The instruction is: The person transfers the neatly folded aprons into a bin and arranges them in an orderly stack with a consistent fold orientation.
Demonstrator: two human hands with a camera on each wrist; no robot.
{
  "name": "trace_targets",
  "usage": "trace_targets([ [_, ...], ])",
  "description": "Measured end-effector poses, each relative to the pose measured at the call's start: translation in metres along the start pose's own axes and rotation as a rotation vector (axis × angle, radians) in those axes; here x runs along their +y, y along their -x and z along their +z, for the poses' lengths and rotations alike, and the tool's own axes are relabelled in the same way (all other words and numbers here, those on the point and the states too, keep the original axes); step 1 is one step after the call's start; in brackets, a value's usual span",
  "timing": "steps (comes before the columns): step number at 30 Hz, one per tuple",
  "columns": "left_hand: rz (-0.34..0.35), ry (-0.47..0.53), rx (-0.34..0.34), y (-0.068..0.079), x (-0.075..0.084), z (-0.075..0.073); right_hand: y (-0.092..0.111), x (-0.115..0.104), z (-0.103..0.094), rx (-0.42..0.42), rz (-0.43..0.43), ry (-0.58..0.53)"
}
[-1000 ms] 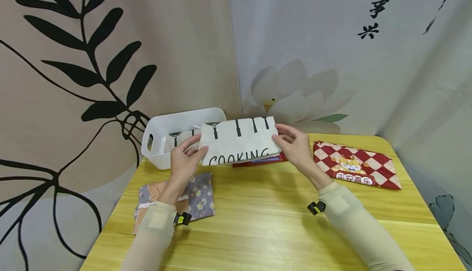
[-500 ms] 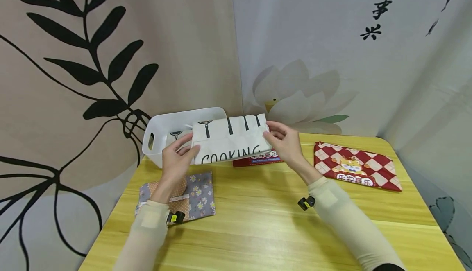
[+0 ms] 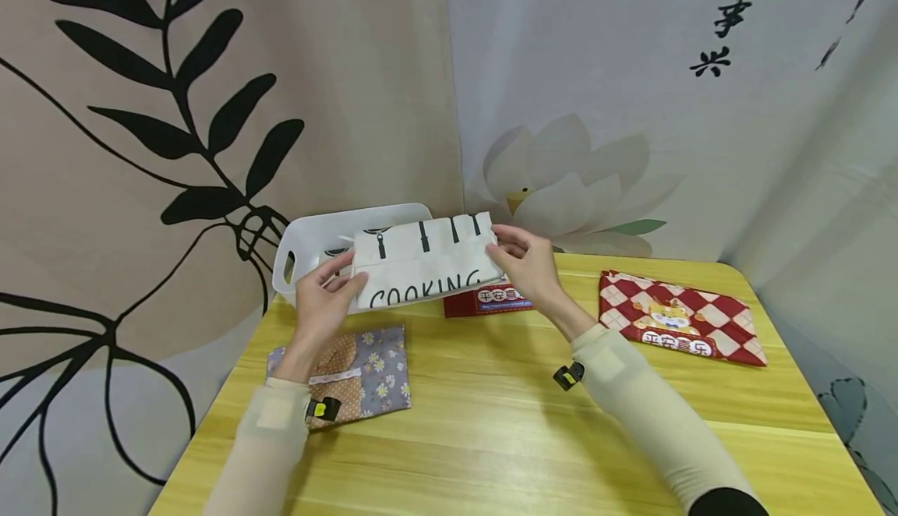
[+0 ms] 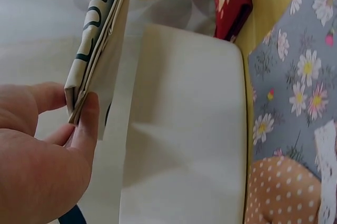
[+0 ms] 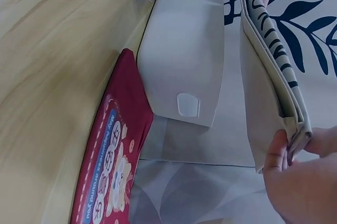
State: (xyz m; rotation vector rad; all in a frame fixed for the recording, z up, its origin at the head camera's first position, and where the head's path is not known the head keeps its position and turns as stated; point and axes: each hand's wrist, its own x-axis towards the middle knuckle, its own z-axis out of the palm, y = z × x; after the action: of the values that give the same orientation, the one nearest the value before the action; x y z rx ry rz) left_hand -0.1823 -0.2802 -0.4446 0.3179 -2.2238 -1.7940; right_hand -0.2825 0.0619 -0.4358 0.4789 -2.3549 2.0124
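A white cloth (image 3: 421, 259), printed in black with the word COOKING beneath a row of dark upright strips, was folded flat into several layers. Its left end was pinched by the left hand (image 3: 321, 295), its right end by the right hand (image 3: 528, 266). It was held off the table, slightly tilted, and the white basket (image 3: 330, 231) was partly covered by it in the head view.

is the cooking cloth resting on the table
No, the left hand and right hand hold the cloth by its ends, clear of the table.
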Motion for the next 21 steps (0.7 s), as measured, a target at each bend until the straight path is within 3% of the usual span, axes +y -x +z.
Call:
trace_targets([
  [13, -0.013, 0.005, 0.017, -0.015, 0.003, -0.013, -0.017, -0.006, 0.014, -0.019, 0.009, 0.029],
  [21, -0.025, -0.046, 0.033, -0.023, 0.004, -0.025, -0.028, -0.010, 0.027, -0.028, 0.013, 0.038],
])
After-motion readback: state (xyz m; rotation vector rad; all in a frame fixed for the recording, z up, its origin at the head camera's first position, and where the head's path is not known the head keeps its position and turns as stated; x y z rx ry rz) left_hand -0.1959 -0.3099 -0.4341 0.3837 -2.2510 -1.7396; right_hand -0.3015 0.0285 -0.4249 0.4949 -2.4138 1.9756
